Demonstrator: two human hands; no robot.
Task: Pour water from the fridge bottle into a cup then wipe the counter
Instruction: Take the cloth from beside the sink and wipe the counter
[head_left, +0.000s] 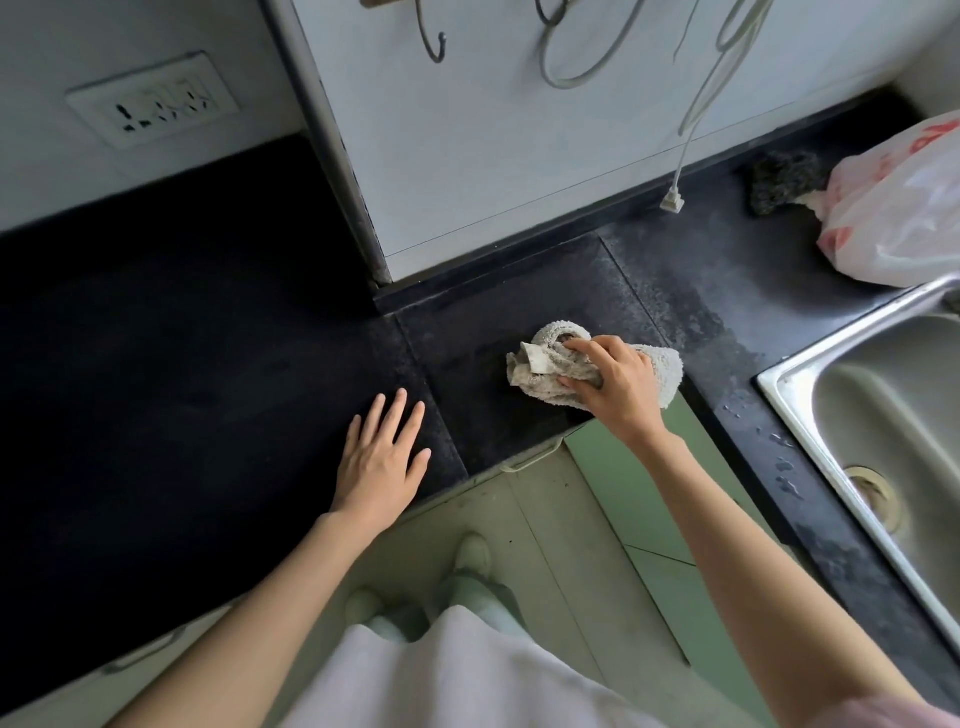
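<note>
A crumpled grey-white cloth (550, 364) lies on the black stone counter (208, 332) near its inner corner edge. My right hand (615, 387) grips the cloth from above, fingers curled over it and pressing it onto the counter. My left hand (384, 457) lies flat on the counter to the left of the cloth, fingers straight and spread, holding nothing. No bottle or cup is in view.
A steel sink (883, 426) sits at the right, with water drops on the counter beside it. A plastic bag (898, 208) and a dark scrubber (784, 179) lie at the back right. A white plug (672, 200) dangles on its cord by the wall. A wall socket (153, 101) is at upper left.
</note>
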